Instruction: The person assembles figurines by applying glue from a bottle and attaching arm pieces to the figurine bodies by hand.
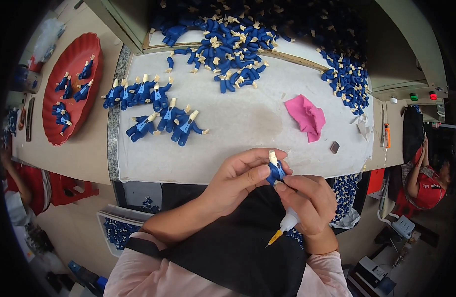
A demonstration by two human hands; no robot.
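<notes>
Just over the near edge of the table, my left hand (241, 174) is closed round a small blue doll figure (275, 172) with a cream neck stub pointing up. The thumb and fingertips of my right hand (309, 199) pinch the lower part of the same figure. A white glue bottle (290, 219) is also tucked in my right hand, its yellow needle tip angled down to the left. To the left on the white sheet lie several similar headless figures (139, 94) with arms attached. My fingers hide parts of the held figure.
Heaps of blue arms with cream hands (233, 49) spill from a shelf at the back. A pink cloth (306, 117) lies at right. Figures sit in a red scalloped tray (96, 49) at far left. A crate (106, 213) stands below left. Co-workers sit either side.
</notes>
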